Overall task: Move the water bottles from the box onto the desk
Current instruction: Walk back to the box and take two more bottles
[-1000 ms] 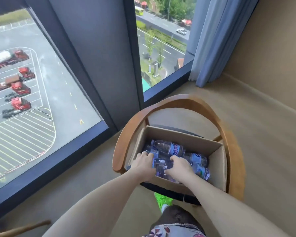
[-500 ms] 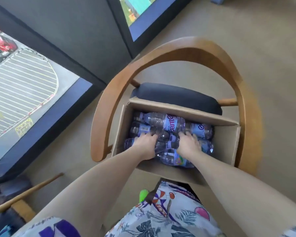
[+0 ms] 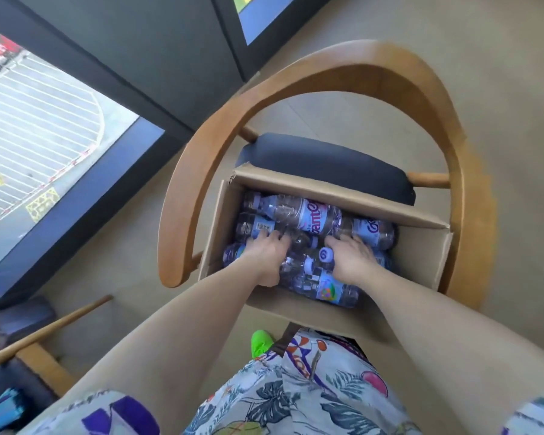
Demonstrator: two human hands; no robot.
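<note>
My left hand (image 3: 266, 257) is reaching down into the cardboard box (image 3: 421, 246), and its fingers are bending down among the water bottles (image 3: 299, 215). My thumb is tucking in at the near side. I am seeing it curl round a bottle in the pile, but I cannot tell just which one. My right hand (image 3: 352, 262) is doing the same beside it, with its fingers digging in between the bottles and its thumb lying next to a white bottle cap (image 3: 325, 255). I cannot tell how tight it is holding.

The bottles are all lying on their sides in a heap inside the box. The box is sitting on the dark blue cushion (image 3: 324, 164) of a wooden armchair (image 3: 343, 69). The chair is standing near a big window (image 3: 41, 136). A green shoe (image 3: 260, 342) is peeking out below the box.
</note>
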